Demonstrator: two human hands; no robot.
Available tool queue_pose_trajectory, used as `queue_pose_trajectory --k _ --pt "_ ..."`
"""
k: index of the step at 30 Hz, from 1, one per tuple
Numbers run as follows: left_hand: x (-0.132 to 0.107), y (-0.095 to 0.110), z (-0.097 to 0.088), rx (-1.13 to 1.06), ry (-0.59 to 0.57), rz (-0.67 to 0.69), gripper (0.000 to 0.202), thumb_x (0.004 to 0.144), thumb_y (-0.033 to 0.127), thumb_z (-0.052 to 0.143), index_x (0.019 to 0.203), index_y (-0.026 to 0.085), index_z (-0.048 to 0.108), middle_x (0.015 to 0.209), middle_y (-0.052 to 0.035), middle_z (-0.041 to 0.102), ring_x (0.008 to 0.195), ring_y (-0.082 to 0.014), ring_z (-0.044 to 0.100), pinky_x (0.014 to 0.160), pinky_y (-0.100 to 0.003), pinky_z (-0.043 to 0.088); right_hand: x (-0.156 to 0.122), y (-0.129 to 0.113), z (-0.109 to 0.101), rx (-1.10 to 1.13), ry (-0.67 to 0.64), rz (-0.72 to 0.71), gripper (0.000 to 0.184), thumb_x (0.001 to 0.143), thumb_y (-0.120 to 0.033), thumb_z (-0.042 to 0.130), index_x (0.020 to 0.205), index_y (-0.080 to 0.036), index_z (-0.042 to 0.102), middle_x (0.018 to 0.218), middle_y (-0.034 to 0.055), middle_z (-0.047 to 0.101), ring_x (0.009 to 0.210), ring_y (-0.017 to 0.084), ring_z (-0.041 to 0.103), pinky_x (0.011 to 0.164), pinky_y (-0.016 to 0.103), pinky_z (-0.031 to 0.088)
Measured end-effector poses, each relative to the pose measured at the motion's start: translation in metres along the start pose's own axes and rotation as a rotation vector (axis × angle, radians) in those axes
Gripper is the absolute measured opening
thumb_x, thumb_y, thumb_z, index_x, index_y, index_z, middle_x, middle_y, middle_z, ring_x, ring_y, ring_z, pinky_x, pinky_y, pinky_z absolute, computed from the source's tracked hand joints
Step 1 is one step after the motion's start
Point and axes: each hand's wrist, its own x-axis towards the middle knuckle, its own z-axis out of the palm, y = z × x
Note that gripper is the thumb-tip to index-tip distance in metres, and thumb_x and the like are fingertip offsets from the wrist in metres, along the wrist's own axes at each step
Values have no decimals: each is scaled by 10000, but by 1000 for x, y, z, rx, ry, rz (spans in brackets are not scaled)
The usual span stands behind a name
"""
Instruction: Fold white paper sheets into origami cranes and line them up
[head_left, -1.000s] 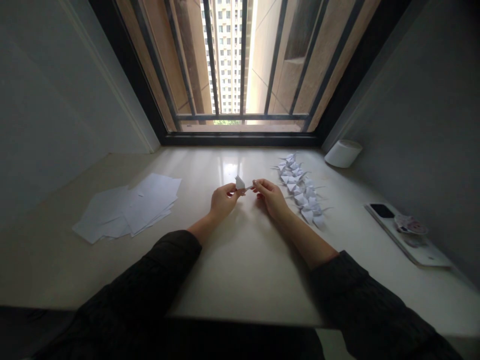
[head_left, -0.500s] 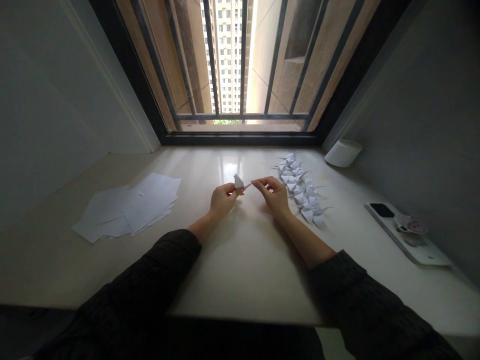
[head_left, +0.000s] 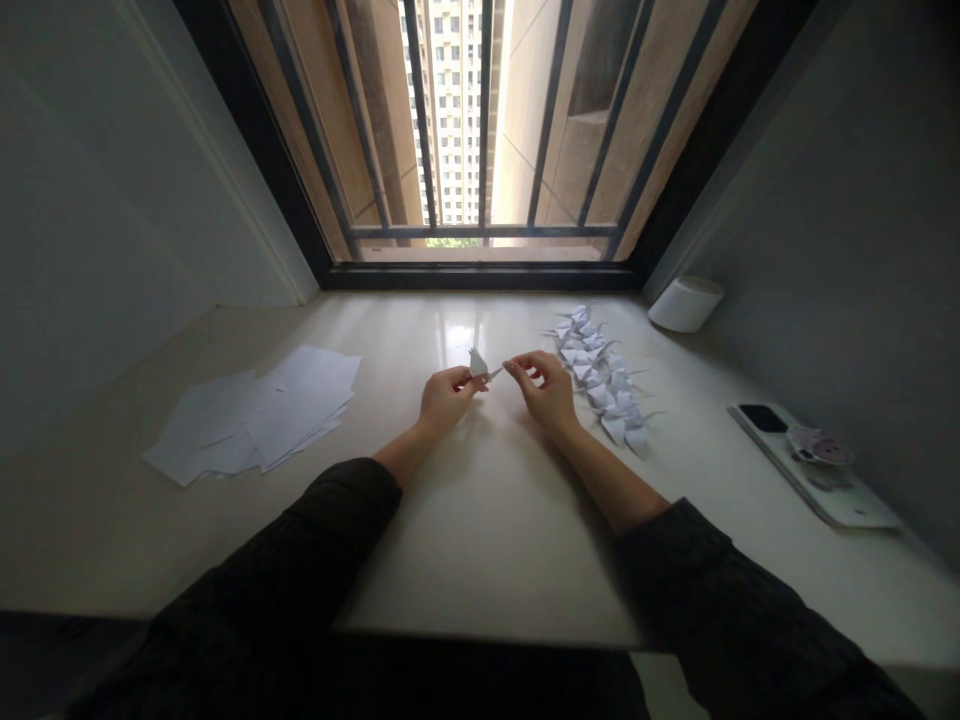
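Observation:
A small folded white paper crane (head_left: 478,364) is held above the sill, between my two hands. My left hand (head_left: 448,396) is closed on its body, thumb and fingers pinching it from the left. With thumb and forefinger my right hand (head_left: 546,388) pinches the thin pointed tip that sticks out to the right. The crane's upper part stands up above my left fingers; its lower part is hidden by them. Just right of my right hand lies a long cluster of several finished paper cranes (head_left: 600,375).
Loose white paper sheets (head_left: 300,400) lie in an overlapping pile on the left of the pale windowsill (head_left: 480,560). On the right are a white phone (head_left: 817,470) with a round grip and a white roll-shaped object (head_left: 686,304) against the wall. A barred window (head_left: 484,265) rises behind.
Almost nothing differs. Both hands keep their pinch on the paper crane, and the view has shifted very slightly.

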Motion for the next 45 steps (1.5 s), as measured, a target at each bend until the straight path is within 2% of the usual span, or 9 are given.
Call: queue_pose_trajectory --k 9,17,26,32,42,45 --pt "-1 2 0 -8 -16 8 261 762 411 609 743 167 699 749 -50 717 687 -164 655 617 -243 470 -1 6 3 46 21 51 246 783 -447 587 704 -217 629 761 35 644 760 184 545 640 301 424" --pt "-1 1 1 -10 -30 4 266 765 415 604 751 165 697 755 -50 716 685 -160 655 621 -244 477 1 10 3 52 -19 53 248 780 -444 576 709 -208 605 769 26 629 732 166 546 644 294 412" --pt "-1 3 0 43 -8 4 266 768 409 605 734 166 706 733 -44 713 660 -153 640 587 -233 443 4 14 0 117 -7 119 275 735 -470 638 716 -201 692 767 33 656 711 158 576 603 271 417" --pt "-2 5 0 38 -10 6 256 766 400 608 736 167 709 731 -45 714 652 -150 640 577 -229 439 5 17 0 111 -49 95 257 711 -463 676 743 -212 723 801 41 664 753 167 596 603 269 425" --pt "-3 4 0 81 -17 30 237 785 379 586 774 179 714 751 -37 718 677 -157 652 607 -244 469 7 21 -1 43 -88 -14 236 766 -427 629 704 -200 649 783 31 637 771 173 573 664 299 430" --pt "-4 6 0 112 -1 41 224 786 366 585 774 185 718 748 -36 718 673 -156 650 590 -240 461 7 22 -2 19 -95 -9 235 756 -425 638 697 -198 651 785 38 636 776 182 572 655 304 429"
